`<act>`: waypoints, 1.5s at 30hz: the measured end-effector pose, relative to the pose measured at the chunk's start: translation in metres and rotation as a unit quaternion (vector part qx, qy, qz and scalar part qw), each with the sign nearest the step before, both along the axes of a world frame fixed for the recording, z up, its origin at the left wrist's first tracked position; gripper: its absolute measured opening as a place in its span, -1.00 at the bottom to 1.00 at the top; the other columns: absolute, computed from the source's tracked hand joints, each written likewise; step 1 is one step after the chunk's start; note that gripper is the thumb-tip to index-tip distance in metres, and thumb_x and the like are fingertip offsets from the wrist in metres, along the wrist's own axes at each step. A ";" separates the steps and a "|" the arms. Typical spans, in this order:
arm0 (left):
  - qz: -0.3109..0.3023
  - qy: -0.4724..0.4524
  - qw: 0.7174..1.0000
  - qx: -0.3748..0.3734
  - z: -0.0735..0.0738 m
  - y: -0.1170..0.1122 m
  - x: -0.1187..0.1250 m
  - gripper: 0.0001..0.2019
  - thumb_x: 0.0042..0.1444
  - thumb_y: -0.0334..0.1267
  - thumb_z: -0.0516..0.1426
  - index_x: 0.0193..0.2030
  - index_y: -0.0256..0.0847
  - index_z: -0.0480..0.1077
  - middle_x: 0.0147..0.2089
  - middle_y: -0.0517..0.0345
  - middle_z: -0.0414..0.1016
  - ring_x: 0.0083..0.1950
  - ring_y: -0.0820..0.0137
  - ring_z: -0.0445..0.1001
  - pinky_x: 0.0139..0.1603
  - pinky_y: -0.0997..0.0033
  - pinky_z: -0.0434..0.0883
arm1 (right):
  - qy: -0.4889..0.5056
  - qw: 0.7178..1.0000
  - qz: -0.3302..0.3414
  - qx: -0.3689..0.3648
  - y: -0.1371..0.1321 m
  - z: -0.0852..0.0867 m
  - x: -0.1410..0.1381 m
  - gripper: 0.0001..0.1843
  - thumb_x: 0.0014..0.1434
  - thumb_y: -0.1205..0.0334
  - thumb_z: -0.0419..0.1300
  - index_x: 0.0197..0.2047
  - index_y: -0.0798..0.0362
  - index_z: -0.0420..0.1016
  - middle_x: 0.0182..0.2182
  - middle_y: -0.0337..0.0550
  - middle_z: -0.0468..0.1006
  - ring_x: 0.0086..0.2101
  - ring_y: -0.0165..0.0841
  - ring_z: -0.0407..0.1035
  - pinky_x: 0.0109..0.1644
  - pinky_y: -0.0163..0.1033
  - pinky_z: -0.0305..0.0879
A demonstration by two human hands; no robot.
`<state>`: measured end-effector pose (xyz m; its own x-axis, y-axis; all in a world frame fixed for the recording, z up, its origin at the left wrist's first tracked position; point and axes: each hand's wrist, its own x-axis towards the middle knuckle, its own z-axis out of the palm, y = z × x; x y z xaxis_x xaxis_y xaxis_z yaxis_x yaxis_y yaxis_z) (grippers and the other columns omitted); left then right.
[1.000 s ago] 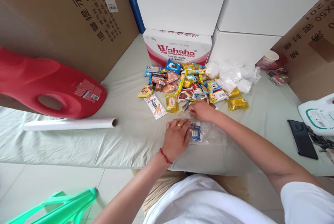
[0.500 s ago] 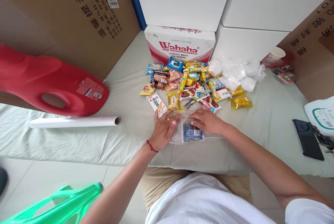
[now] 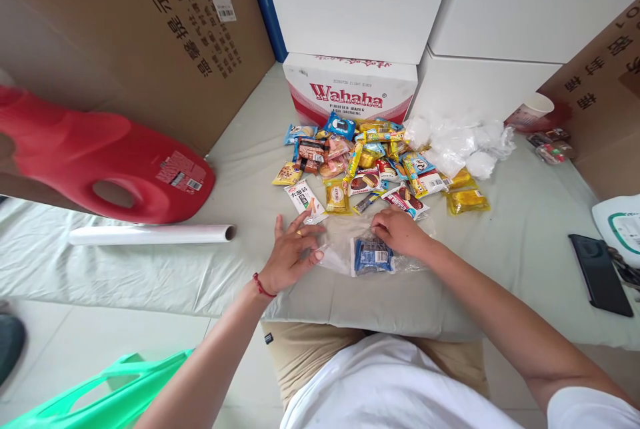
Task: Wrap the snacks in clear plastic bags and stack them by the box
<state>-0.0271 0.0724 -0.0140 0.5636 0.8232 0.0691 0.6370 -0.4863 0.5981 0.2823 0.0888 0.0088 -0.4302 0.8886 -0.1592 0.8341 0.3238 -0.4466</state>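
A clear plastic bag (image 3: 340, 252) lies flat on the grey-green cloth, with a blue snack packet (image 3: 373, 257) inside it. My left hand (image 3: 290, 252) rests flat at the bag's left edge, fingers spread, a ring on one finger and a red cord at the wrist. My right hand (image 3: 400, 230) presses on the bag's far right part, fingers curled down onto the plastic. Just beyond both hands lies a pile of snack packets (image 3: 370, 162), among them a white biscuit-stick packet (image 3: 305, 201) and a yellow packet (image 3: 467, 201).
A Wahaha carton (image 3: 350, 86) and white boxes stand behind the pile. Crumpled clear bags (image 3: 457, 142) and a paper cup (image 3: 533, 112) lie right. A red jug (image 3: 100, 156) and a film roll (image 3: 150, 234) lie left; a phone (image 3: 600, 274) lies far right.
My left hand slid off the blue packet to the bag's left edge and spread flat. My right hand drew back from the snack pile onto the bag.
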 end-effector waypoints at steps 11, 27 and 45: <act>0.135 -0.050 0.989 -0.032 -0.010 -0.007 -0.001 -0.68 0.22 -0.03 0.15 -0.49 -0.13 0.42 0.18 0.10 0.58 0.52 0.02 0.11 0.48 -0.43 -0.26 | -0.075 0.997 -0.020 -0.018 -0.006 0.002 -0.010 -0.79 0.39 0.30 0.12 -0.22 0.06 0.60 -0.23 -0.09 0.63 -0.17 -0.25 0.32 -0.06 -0.22 0.09; 0.032 0.032 0.989 0.143 0.020 -0.047 0.110 -0.65 0.24 -0.51 0.03 0.05 -0.21 0.52 0.07 -0.03 0.64 0.02 0.18 0.59 0.01 0.10 0.46 | -0.098 0.994 -0.006 0.045 -0.018 -0.001 -0.010 -0.79 0.39 0.26 0.13 -0.23 0.09 0.57 -0.29 -0.04 0.57 -0.17 -0.18 0.32 -0.06 -0.17 0.14; 0.073 0.118 0.982 0.126 0.014 -0.047 0.114 -0.54 0.31 -0.46 0.01 0.20 0.08 0.49 0.19 0.00 0.57 0.51 -0.05 0.13 0.42 -0.60 -0.42 | -0.073 0.997 -0.008 0.031 0.019 0.028 -0.002 -0.84 0.37 0.24 0.17 -0.17 0.07 0.57 -0.13 -0.04 0.56 -0.09 -0.22 0.37 -0.04 -0.22 0.17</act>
